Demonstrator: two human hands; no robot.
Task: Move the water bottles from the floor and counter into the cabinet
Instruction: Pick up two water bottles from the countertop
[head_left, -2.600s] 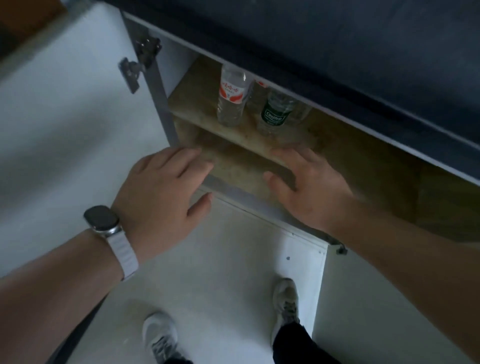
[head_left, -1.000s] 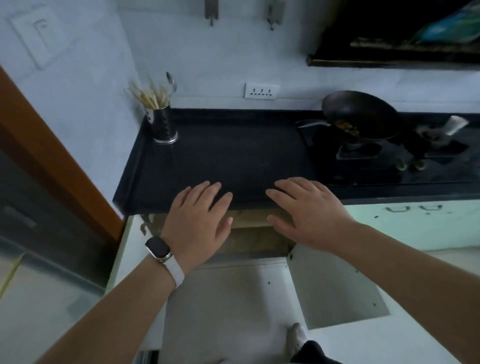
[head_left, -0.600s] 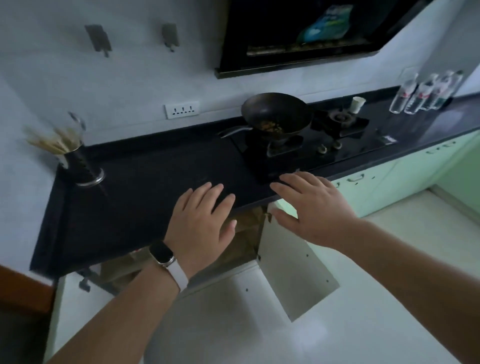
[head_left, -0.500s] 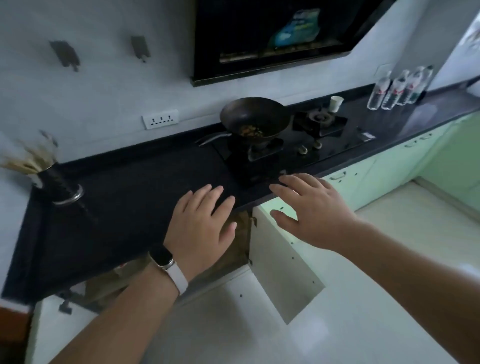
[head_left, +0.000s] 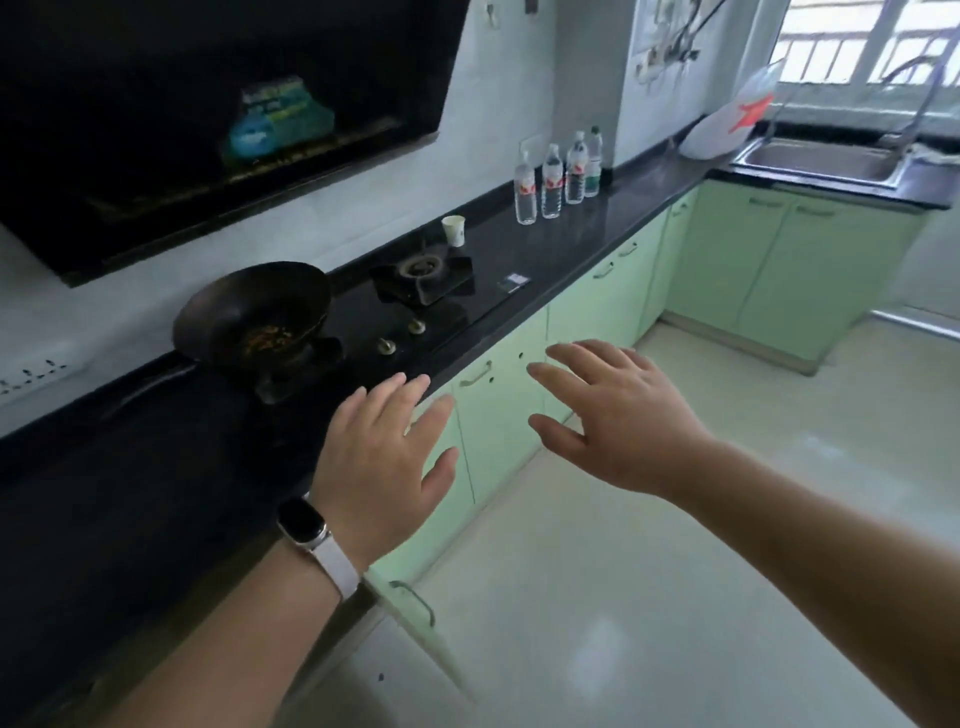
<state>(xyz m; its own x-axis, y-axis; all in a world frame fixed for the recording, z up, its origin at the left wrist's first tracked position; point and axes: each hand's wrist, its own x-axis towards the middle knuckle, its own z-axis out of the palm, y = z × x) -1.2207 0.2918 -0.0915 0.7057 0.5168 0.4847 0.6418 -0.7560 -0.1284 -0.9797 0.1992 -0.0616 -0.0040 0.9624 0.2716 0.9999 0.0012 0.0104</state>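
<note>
**Left grip (head_left: 382, 462) and right grip (head_left: 618, 421) empty; water bottles (head_left: 551, 182) far along the counter (head_left: 639, 192)**

A dark wok (head_left: 254, 317) sits on the stove, ahead and to the left of the left grip. That grip, with a smartwatch (head_left: 303, 524) on its wrist, hovers flat over the black counter's edge, fingers straight and spread, holding nothing. The right grip, near it and in front of the green cabinet doors (head_left: 597, 306), is also spread and empty. Well beyond both, four water bottles stand upright in a row on the counter, past a paper cup (head_left: 454, 230). A steel sink (head_left: 821, 158) lies far to the right.
</note>
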